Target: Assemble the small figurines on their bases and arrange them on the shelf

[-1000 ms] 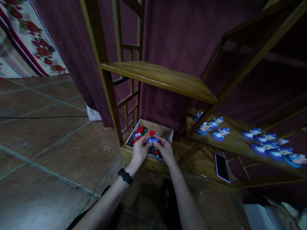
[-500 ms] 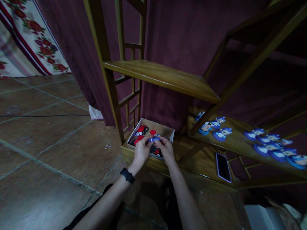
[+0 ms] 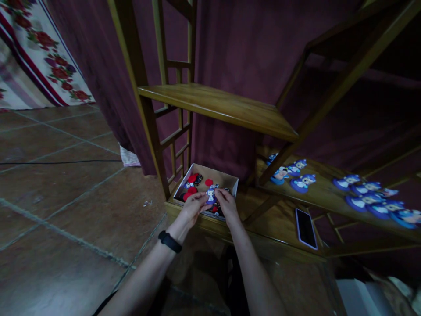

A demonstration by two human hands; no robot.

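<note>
Both my hands meet over a small open cardboard box (image 3: pixel 230 179) on the low wooden shelf. My left hand (image 3: pixel 193 206) and my right hand (image 3: pixel 226 205) pinch a small blue and white figure (image 3: pixel 211 194) between their fingertips, its face turned up. Inside the box lie several red and dark figure pieces (image 3: pixel 192 180). A black watch band (image 3: pixel 169 242) is on my left wrist.
Several blue figures (image 3: pixel 368 199) lie in rows on the right wooden shelf (image 3: pixel 329 193). A phone (image 3: pixel 305 228) lies face up on the low shelf. An upper shelf board (image 3: pixel 217 105), ladder-like side posts, a dark red curtain and tiled floor surround the spot.
The blue figure was held edge-on between my fingers; now it is turned flat with its front showing. My hands stay over the box.
</note>
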